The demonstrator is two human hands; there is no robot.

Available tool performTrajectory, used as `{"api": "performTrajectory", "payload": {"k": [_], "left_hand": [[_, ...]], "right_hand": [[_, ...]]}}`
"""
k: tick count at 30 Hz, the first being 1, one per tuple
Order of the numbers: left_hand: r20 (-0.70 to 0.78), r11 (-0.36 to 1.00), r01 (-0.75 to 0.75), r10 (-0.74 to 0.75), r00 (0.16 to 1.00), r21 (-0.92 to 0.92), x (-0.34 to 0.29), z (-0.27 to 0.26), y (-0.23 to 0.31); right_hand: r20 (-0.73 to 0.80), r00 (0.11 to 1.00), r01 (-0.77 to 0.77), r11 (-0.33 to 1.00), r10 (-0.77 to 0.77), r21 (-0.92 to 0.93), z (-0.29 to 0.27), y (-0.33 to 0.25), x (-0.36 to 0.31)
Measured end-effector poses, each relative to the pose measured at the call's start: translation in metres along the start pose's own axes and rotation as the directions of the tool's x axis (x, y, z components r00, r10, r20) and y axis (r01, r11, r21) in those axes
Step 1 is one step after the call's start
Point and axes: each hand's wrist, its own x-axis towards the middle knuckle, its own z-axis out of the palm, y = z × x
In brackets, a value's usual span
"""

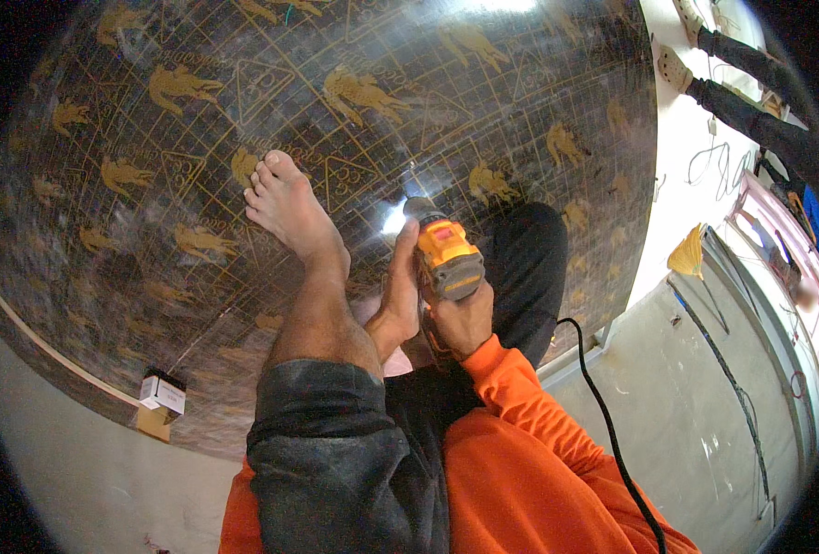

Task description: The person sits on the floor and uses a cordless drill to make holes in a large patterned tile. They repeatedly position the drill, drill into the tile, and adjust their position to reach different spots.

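A yellow and black power drill (pixel 448 254) is in my right hand (pixel 465 321), whose fingers wrap round its grip below the body. My left hand (pixel 397 300) lies against the drill's left side, thumb stretched forward beside the dark chuck (pixel 418 209); its other fingers are mostly hidden, but it appears to steady the tool. A thin bit (pixel 413 174) points away from me over the dark patterned board (pixel 271 102). Whether its tip touches the board, I cannot tell. A bright patch of light shows left of the chuck.
My bare left foot (pixel 294 203) rests on the board, left of the drill. A small white box (pixel 163 394) stands near the board's left edge. A black cable (pixel 599 388) runs on the right. Another person's legs (pixel 742 106), a yellow broom (pixel 687 251) and loose wires are at the far right.
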Motion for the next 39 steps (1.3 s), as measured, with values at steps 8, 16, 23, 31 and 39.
{"api": "performTrajectory", "payload": {"k": [8, 16, 23, 31, 39], "left_hand": [[-0.046, 0.845, -0.229, 0.286, 0.957, 0.483, 0.003, 0.009, -0.009], [-0.128, 0.824, -0.252, 0.361, 0.924, 0.508, 0.0, 0.015, -0.011], [-0.096, 0.785, -0.236, 0.35, 0.932, 0.572, 0.004, 0.014, -0.008], [-0.142, 0.871, -0.199, 0.289, 0.947, 0.449, 0.005, 0.022, -0.013], [-0.061, 0.752, -0.238, 0.347, 0.936, 0.615, 0.002, 0.018, -0.011]], "right_hand": [[0.027, 0.997, -0.073, 0.992, 0.077, -0.101, -0.002, 0.006, -0.001], [0.133, 0.979, -0.141, 0.986, 0.152, -0.093, -0.007, 0.015, 0.004], [0.049, 0.989, -0.131, 0.98, 0.14, -0.151, -0.002, 0.033, 0.01], [0.102, 0.984, -0.11, 0.951, 0.145, -0.289, 0.001, 0.024, 0.016], [0.084, 0.996, -0.014, 0.963, 0.038, -0.271, 0.004, 0.033, 0.028]]}}
